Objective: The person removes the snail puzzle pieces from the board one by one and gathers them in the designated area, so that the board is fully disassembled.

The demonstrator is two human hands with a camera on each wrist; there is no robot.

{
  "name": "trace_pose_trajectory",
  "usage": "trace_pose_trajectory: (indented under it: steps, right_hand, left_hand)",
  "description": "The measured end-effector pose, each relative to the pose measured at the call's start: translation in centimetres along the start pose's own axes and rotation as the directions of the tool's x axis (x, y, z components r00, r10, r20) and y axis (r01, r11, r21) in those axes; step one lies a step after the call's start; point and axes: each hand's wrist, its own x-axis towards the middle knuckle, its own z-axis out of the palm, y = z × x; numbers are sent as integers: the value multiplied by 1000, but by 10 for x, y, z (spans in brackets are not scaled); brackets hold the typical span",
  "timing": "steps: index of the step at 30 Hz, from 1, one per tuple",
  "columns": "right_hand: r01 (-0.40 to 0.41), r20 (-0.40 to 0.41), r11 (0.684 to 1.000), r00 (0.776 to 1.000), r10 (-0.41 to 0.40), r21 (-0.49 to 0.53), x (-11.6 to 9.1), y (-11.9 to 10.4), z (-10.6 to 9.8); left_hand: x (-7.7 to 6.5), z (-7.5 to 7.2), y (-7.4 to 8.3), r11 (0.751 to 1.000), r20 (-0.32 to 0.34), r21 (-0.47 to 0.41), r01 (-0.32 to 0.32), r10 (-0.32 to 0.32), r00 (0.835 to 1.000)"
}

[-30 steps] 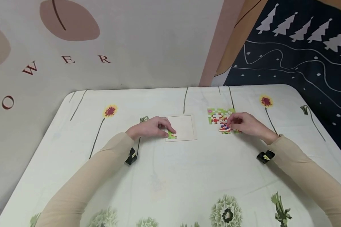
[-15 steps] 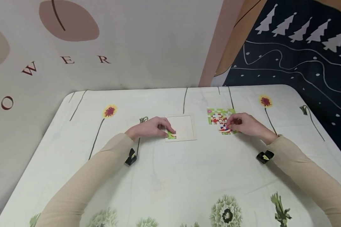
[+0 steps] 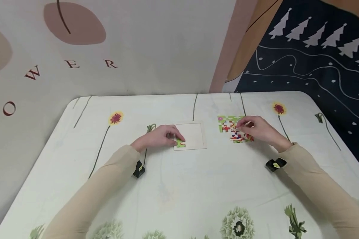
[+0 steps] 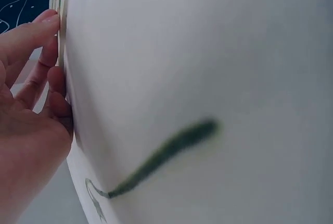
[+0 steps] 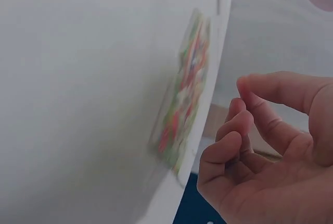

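In the head view my left hand (image 3: pixel 160 136) rests at the left side of a shallow wooden puzzle tray (image 3: pixel 194 148). Its fingers reach over a green puzzle piece (image 3: pixel 180 144) lying in the tray's lower left corner. The left wrist view shows that hand (image 4: pixel 31 83) with its fingertips against the tray edge. My right hand (image 3: pixel 255 127) hovers over a cluster of colourful puzzle pieces (image 3: pixel 227 124). In the right wrist view the right hand (image 5: pixel 270 140) is raised off the table, thumb near the fingertips, with no piece visible between them; the pieces look blurred.
A white flower-print cloth (image 3: pixel 179 186) covers the table. Behind its far edge hangs a pale printed cloth (image 3: pixel 155 59), and a dark one with white trees (image 3: pixel 305 66) hangs at the right. Each wrist bears a small black camera strap (image 3: pixel 276 164).
My right hand has lifted slightly and shifted a little left, uncovering more of the lower right puzzle pieces. The left hand stays at the tray. The head view has tilted slightly.
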Motion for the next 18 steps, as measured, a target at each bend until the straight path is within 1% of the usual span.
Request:
trace_pose_trajectory:
  steps: [3,9,13,16,18]
  right_hand:
    - [12,0,1000,1000,-12,14,0,-7,5]
    - [67,20,997,997,-68,43,14,-22,26]
    - [135,25,988,990,-137,68,21,-29,40]
    - [188,27,980,981,-190,64,25,-33,47]
    - [199,41,977,978,-202,71,28,-36,52]
  left_hand:
    - [3,1,2,1000,-19,-6,-7,7,1000]
    - [2,-5,1,1000,-77,-24,8,-10,997]
    - [1,-9,-3,999,-104,-39,34,-37,994]
    - [-1,-12,-6,998,-125,-54,28,-35,992]
    - [-3,-14,-8,998,-138,-54,36,-43,989]
